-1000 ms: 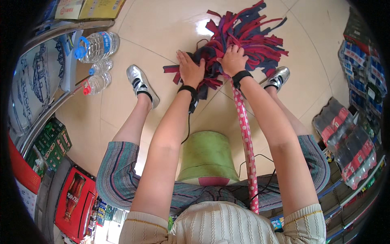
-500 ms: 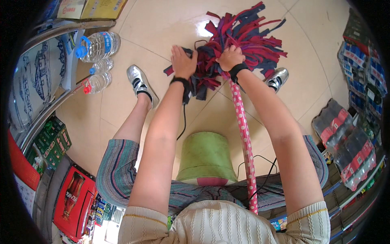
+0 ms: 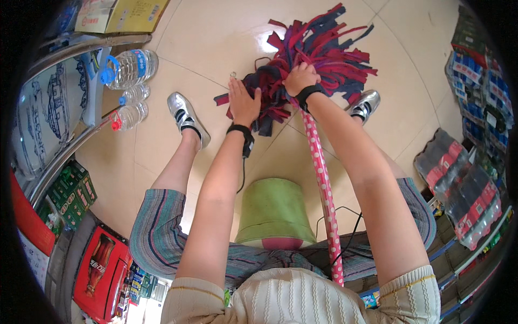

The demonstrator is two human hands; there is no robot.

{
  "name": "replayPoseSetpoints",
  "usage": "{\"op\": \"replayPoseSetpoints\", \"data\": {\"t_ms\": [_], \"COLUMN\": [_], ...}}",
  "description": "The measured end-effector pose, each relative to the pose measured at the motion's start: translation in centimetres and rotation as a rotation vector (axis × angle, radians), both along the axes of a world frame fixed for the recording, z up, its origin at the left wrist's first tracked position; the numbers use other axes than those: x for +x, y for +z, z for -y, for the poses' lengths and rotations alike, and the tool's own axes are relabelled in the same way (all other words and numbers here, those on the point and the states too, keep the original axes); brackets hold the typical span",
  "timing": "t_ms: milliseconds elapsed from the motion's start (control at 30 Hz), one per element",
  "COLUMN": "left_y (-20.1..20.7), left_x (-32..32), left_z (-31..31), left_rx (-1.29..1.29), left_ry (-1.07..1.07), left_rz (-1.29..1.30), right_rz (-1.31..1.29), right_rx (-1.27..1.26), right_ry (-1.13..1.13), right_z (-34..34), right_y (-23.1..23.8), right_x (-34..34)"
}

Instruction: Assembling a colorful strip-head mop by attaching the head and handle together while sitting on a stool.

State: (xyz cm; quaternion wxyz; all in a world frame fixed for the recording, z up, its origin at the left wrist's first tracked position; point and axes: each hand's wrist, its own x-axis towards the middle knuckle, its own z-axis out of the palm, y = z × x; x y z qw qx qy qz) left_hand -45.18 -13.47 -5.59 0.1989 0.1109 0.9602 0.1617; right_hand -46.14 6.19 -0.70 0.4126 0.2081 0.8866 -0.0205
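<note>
Remote station, head view only. The mop head (image 3: 342, 59), red and dark strips, lies on the floor (image 3: 210, 38) under and beyond the right fingers, with its near fringe reaching the left hand (image 3: 244, 103). Left fingers: nearly straight, side by side, thumb spread away; I see nothing clamped between them. Right hand (image 3: 301, 81): fingers curled down onto the strips; I cannot tell whether they pinch any. The polka-dot handle (image 3: 322, 178) runs back from below the right wrist toward the body.

Risks, my judgement:
1. Handle could roll or swing if the strips are pulled sideways, since I see no fingers around it; the mop head might then twist under the right fingers.
2. Loose strips could slip from beneath the flat left palm, for want of a closed grip.
3. The cable (image 3: 244, 173) hanging behind the left fingers, from the wristband (image 3: 242, 139), could snag on fringe if that hand sweeps back.
4. A small shiny piece (image 3: 233, 74) sits just past the left fingertips; a forward push might knock it. I cannot identify it.
</note>
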Motion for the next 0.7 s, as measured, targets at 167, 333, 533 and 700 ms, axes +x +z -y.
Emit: {"op": "replayPoseSetpoints", "data": {"t_ms": [167, 333, 533, 700], "left_y": [-0.1, 0.7, 0.8, 0.2], "left_x": [-2.6, -1.9, -2.2, -1.6], "left_z": [-0.3, -0.8, -0.3, 0.1], "left_rx": [0.039, 0.076, 0.005, -0.033], "left_ry": [0.040, 0.051, 0.015, -0.002], "left_rz": [-0.106, 0.034, 0.001, -0.011], "right_rz": [-0.037, -0.034, -0.053, -0.081], "right_rx": [0.002, 0.030, 0.049, 0.015], "right_ry": [-0.035, -0.041, -0.015, -0.006], "right_z": [0.3, -0.6, -0.3, -0.1], "right_y": [0.0, -1.0, -1.0, -1.0], "right_x": [-1.3, 0.0, -0.4, 0.3]}}
